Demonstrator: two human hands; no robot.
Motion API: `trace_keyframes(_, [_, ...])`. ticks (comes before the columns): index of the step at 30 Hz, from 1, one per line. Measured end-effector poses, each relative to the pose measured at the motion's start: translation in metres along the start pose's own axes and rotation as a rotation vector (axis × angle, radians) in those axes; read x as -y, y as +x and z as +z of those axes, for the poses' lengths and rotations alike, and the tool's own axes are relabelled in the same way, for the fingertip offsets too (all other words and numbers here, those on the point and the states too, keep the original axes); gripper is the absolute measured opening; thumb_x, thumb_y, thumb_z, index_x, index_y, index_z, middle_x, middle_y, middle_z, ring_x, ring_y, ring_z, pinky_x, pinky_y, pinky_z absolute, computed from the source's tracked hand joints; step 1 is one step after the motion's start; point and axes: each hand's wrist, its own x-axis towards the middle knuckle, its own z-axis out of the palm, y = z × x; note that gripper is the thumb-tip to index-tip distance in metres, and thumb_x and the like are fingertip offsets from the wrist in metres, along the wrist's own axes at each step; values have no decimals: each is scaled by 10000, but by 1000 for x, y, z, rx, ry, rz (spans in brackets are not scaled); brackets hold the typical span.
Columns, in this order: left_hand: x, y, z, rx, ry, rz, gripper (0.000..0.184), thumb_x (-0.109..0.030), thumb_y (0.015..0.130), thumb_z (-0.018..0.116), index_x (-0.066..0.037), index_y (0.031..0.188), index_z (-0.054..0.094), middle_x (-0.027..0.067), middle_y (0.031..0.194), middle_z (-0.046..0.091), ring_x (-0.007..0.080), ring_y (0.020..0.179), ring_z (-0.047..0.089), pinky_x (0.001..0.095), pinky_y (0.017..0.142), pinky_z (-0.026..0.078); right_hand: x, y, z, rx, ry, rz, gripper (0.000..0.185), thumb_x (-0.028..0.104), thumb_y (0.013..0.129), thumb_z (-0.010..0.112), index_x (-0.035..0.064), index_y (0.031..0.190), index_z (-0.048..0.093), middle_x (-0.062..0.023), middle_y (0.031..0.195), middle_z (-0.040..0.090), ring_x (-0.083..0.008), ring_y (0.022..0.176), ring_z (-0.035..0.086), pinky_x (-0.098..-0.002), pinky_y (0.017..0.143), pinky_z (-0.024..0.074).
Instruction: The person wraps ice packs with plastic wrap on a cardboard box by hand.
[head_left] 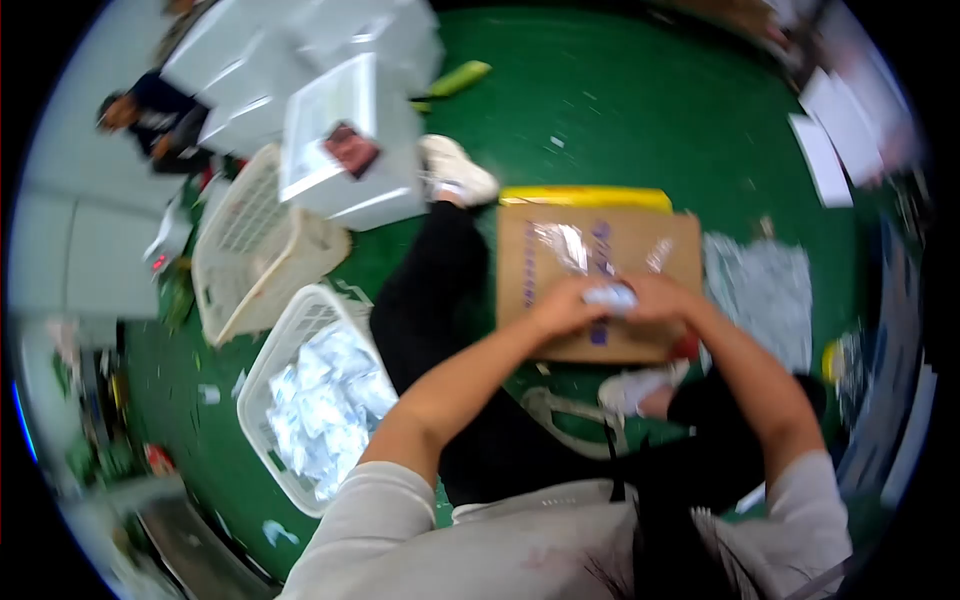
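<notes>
My left hand (566, 305) and my right hand (655, 298) meet over a closed cardboard box (515, 262) on the floor between my legs. Fingers of both are curled around a small, shiny white-blue packet (610, 296), blurred and partly covered by them. Clear tape glints on the box top, which bears purple print. Left of my leg, a white plastic basket (258, 405) holds a pile of crumpled, shiny white-blue packets (325, 405) of similar colour.
A larger cream basket (235, 275) and white foam boxes (385, 185) stand at upper left, one with a dark red item (351, 149) on top. Another person (165, 115) sits beyond them. A yellow thing (590, 196) lies behind the cardboard box; a grey plastic sheet (765, 290) lies right.
</notes>
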Motion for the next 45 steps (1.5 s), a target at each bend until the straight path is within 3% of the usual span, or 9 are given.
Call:
trace_keyframes(3, [60,41,-5,-159,67,220,434,-283,860,734,-34,1196,614,110,917,689,222,829,683,347,760,534,-20,43,-17,300,126,125,544,283,694,652,33,1177,626,-191,1055,682,-319,937,657,-395,844,508])
trace_keyframes(9, [68,57,-18,-141,-312,-319,545,-342,911,667,-34,1327,497,149,961,672,229,684,667,360,540,558,-4,3,49,-511,-268,-172,651,98,678,606,45,1322,521,-221,1412,441,-397,1314,415,-501,1069,357])
trace_keyframes(15, [73,113,-36,178,-64,-295,395,-367,983,444,-31,1055,637,174,754,654,266,492,620,390,366,509,31,1,57,-462,-344,45,762,51,634,735,28,1348,469,-240,1417,422,-407,1335,389,-532,1098,317])
trace_keyframes(19, [33,128,-38,-42,1026,-28,398,-434,846,604,-71,939,739,129,910,716,264,825,704,424,722,564,38,15,36,-470,-328,39,687,94,612,789,96,1253,542,-173,1202,575,-359,1090,571,-450,946,455])
trace_keyframes(22, [-28,145,-52,177,1095,3,422,-412,760,710,-137,1080,712,149,1106,663,291,1083,619,418,940,488,45,23,-16,-154,-226,-36,565,213,633,798,75,1154,629,-174,1102,628,-368,1020,616,-432,908,489])
trace_keyframes(25, [63,197,-20,2,1047,814,342,-412,893,565,-296,1207,638,166,1502,363,345,1364,385,568,1105,302,27,48,-45,170,23,-71,604,307,694,795,59,1210,605,-154,1135,636,-314,1042,624,-383,921,490])
trace_keyframes(33, [99,191,-12,-114,900,804,411,-471,918,494,-383,1314,560,132,1544,333,292,1453,261,592,1147,162,-10,89,-46,692,723,546,788,362,797,761,17,1415,414,-97,1305,566,-205,1184,548,-333,1012,427])
trace_keyframes(41, [74,155,-23,57,956,833,666,-612,773,626,-380,1387,508,84,1601,216,271,1485,157,589,1167,59,32,91,10,985,220,415,1072,566,739,745,-9,1505,263,-230,1527,319,-326,1448,242,-354,1180,198])
trace_keyframes(45, [80,159,-19,71,995,826,660,-657,767,610,-408,1372,516,75,1599,226,270,1487,153,617,1151,95,40,57,50,1170,476,286,898,552,795,706,-44,1406,427,-187,1403,495,-276,1292,454,-338,1078,344])
